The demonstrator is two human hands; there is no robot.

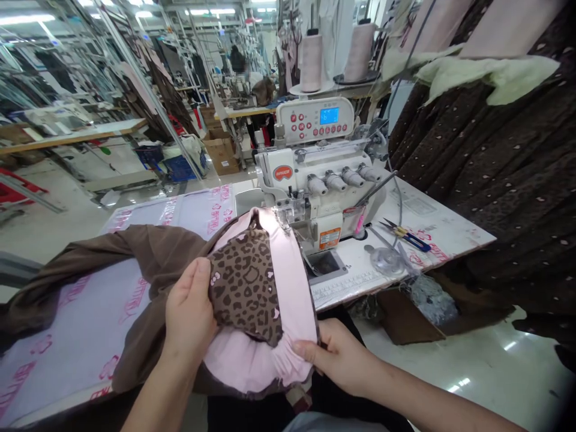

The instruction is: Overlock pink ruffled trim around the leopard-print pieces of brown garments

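A brown leopard-print garment [245, 276] with a pink band [294, 282] lies in front of a white overlock sewing machine [321, 174]. The band's far end sits beneath the lit presser foot area [281, 219]. My left hand [191, 309] grips the garment's left side, its fingers hidden partly behind the cloth. Low on the right, my right hand [337, 357] pinches the gathered pink edge, thumb on top. Plain brown fabric [157, 264] of the garment trails to the left across the table.
Scissors [407, 234] with dark blue handles lie right of the machine. Pink thread cones [311, 63] stand behind it. Dark printed fabric [450, 168] hangs at the right. Below the table edge is an open cardboard box [409, 318]. Other workstations fill the background.
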